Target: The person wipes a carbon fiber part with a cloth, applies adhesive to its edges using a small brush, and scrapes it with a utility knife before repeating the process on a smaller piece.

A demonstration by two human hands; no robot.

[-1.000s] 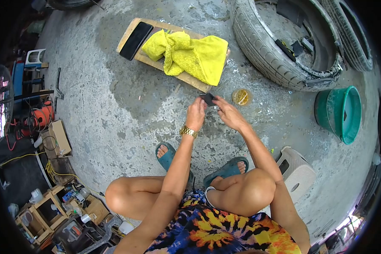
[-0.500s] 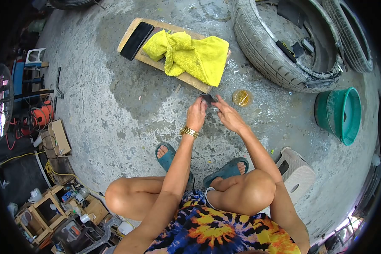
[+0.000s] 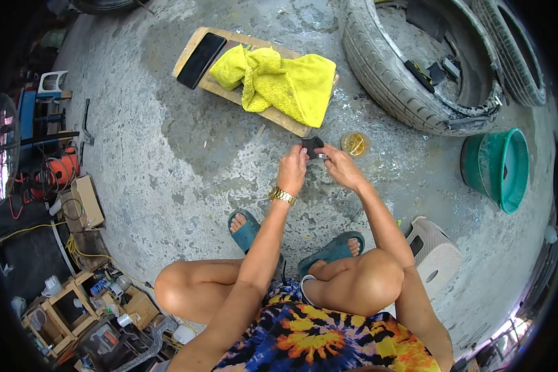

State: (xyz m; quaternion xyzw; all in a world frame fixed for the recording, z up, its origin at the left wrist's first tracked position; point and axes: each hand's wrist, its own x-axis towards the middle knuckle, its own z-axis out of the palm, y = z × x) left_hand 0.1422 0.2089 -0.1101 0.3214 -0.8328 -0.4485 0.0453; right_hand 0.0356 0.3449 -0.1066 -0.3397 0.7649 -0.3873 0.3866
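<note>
My left hand (image 3: 292,168) pinches a small, flat, black rubber-like piece (image 3: 312,146) by its left side. My right hand (image 3: 343,167) has its fingers closed at the piece's lower right side. Something small and shiny shows by the right fingers; I cannot make out what it is. Both hands are above the concrete floor, just below the near corner of a low wooden board (image 3: 285,118). A yellow cloth (image 3: 273,80) and a black phone (image 3: 201,60) lie on that board. Right of the hands stands a small clear cup (image 3: 354,144) with amber contents.
A large tire (image 3: 390,87) lies at the upper right with dark pieces inside it, and another tire (image 3: 518,56) is beyond it. A green bucket (image 3: 495,167) stands at the right, near a beige plastic stool (image 3: 433,251). Tools, a cardboard box (image 3: 88,201) and a wooden crate (image 3: 59,310) crowd the left.
Both hands have shifted slightly to the right. The black piece has turned and shows more of its broad face between the fingers.
</note>
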